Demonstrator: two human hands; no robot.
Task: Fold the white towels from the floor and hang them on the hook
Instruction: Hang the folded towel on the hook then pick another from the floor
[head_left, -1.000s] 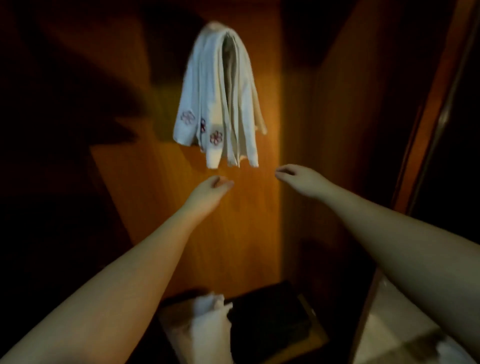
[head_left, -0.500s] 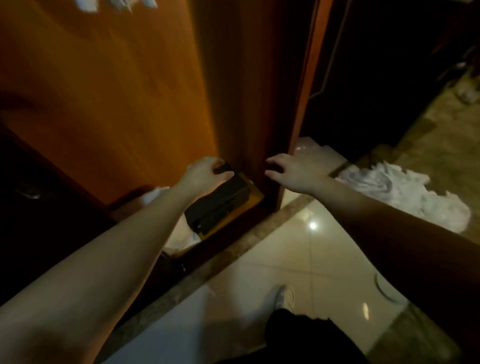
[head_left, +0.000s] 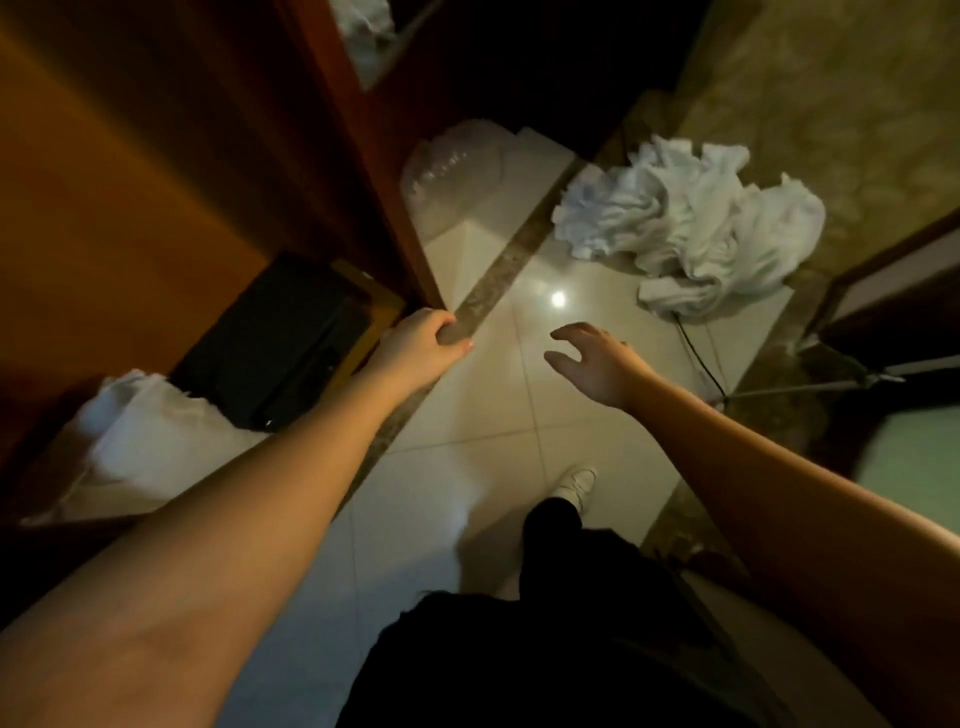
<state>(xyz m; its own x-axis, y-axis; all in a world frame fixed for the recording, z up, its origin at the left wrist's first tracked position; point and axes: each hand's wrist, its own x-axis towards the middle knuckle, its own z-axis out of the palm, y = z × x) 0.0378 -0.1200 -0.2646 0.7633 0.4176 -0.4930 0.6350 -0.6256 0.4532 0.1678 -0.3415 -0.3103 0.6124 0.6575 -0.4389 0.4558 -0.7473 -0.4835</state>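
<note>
View drops from the hung towel to the floor, both hands lowered: left hand loosely curled, right hand spread, both empty, aimed toward crumpled towels ahead-right for pickup.

No text, label, brand, number or sign can be read anywhere in this view; the dim light and blur leave every surface bare of legible marks
</note>
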